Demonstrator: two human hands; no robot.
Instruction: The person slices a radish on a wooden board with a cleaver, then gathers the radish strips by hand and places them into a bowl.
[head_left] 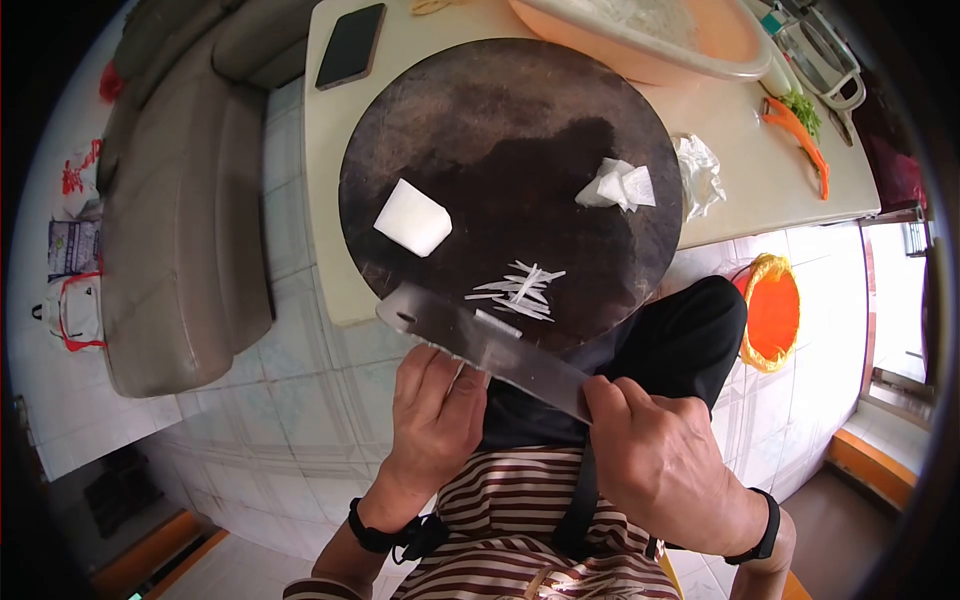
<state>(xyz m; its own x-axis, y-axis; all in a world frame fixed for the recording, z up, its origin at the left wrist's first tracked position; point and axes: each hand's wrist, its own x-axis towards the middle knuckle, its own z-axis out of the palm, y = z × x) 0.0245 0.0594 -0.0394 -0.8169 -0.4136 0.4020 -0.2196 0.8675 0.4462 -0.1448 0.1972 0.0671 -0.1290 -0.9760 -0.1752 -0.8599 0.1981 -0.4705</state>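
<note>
My right hand (660, 455) grips the handle end of a kitchen knife (490, 350). Its broad blade slants up to the left over the near edge of a round dark cutting board (510, 120). Curled fingers of my left hand (435, 415) meet the blade's lower edge; their tips are partly hidden, and anything between them cannot be made out. Thin white shreds (525, 288) lie in a small pile just beyond the blade, with a thicker white strip (498, 323) beside it. A peeled white block, perhaps radish (413, 218), rests on the board's left side.
Crumpled white tissue (625, 187) sits on the board's right. Around it on the table (750, 190) are a phone (351, 46), a peach basin (650, 62), crumpled clear plastic (699, 175) and an orange peeler (800, 140). An orange-lined bin (773, 315) stands on the floor at right.
</note>
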